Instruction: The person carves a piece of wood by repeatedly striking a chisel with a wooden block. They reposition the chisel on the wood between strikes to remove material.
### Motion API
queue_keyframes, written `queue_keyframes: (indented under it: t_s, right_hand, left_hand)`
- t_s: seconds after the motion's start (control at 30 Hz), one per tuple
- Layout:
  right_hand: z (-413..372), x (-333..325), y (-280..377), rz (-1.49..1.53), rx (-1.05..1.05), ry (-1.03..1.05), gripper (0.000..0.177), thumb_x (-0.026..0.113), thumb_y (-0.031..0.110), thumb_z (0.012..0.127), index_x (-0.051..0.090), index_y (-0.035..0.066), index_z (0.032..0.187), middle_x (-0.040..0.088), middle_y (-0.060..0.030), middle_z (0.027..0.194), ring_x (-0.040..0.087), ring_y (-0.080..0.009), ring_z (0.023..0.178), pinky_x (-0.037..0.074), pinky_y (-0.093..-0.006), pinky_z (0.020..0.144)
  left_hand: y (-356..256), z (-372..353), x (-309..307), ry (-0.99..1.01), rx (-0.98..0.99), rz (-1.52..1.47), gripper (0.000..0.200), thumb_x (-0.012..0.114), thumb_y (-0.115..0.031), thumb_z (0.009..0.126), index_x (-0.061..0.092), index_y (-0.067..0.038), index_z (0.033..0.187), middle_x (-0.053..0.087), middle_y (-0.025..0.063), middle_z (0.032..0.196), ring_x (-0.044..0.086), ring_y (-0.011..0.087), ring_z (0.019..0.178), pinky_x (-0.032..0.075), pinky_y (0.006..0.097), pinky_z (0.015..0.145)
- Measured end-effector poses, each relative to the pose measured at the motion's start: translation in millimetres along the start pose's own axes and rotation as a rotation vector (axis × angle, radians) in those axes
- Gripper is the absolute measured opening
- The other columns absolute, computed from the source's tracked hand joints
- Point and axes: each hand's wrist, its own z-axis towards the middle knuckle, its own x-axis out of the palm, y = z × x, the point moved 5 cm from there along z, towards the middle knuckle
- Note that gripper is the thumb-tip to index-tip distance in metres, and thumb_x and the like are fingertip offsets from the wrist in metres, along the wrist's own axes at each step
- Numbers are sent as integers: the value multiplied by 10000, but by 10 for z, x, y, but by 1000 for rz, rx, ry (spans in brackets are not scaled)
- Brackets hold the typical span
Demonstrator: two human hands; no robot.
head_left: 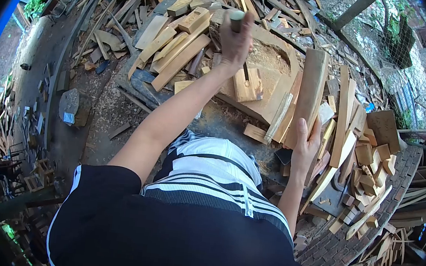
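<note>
Offcuts (368,184) crowd the desk (224,125). Left grip (236,47) closed round tool handle (236,17); blade (246,73) at the small block (253,91), atop broad slab (273,107). Right grip (305,150) part-curled, thumb against long timber (308,91). Probably mid-cut; next move calls for steady blade, block kept from skidding.

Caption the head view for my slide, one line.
Left hand holding a handled tool over a small wood block, right hand on a thick wooden bar, amid scattered offcuts.

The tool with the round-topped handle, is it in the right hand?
No, the left hand holds the tool, while the right hand is on a long, thick piece of wood.
</note>
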Motion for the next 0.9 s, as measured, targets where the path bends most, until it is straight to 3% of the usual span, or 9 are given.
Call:
queue_keyframes:
  t_s: [0.07,0.2,0.3,0.57,0.7,0.8,0.9]
  right_hand:
    - [-7,-9,-33,5,19,-9,557,593,326,968,449,-21,1380,555,-158,1265,524,-217,1158,387,-327,1008]
    - [-17,-30,-72,23,85,-8,558,593,331,968,449,-15,1381,553,-155,1267,522,-212,1160,391,-324,1004]
    - [-26,-43,-92,16,106,-16,552,591,332,969,450,-5,1384,556,-149,1256,527,-211,1146,385,-325,1009]
    - [-15,-15,-113,-6,93,-23,555,601,340,959,458,11,1383,565,-129,1199,573,-187,1013,496,-292,790]
    - [16,15,-74,-16,34,-27,551,602,340,956,464,12,1376,571,-131,1189,581,-192,995,503,-305,789]
    - [30,30,-102,-7,111,-8,555,603,350,951,468,17,1375,579,-141,1178,582,-199,1002,503,-304,791]
    - [66,37,-134,-103,-46,-25,564,606,362,945,471,20,1373,586,-145,1171,588,-204,997,505,-317,797]
  left_hand:
    - [87,-30,119,57,51,100,666,573,-726,814,520,-62,800,522,-12,577,529,81,476,458,238,410]
    - [167,-81,320,155,140,181,620,602,-643,864,595,-27,798,571,16,611,546,95,591,421,272,529]
    - [189,-97,360,143,153,205,590,614,-611,875,588,-27,799,559,20,597,536,94,574,422,274,517]
    - [326,-16,272,62,121,208,544,624,-570,891,583,-38,789,541,13,574,528,100,553,421,275,513]
    - [285,-26,281,56,159,217,542,625,-571,890,578,-42,781,521,5,558,521,100,544,418,276,506]
    - [325,-11,265,68,114,216,545,626,-574,888,583,-39,789,523,8,554,524,104,542,420,276,506]
    - [318,1,271,53,131,225,546,630,-573,885,584,-36,797,533,17,556,529,106,545,425,282,507]
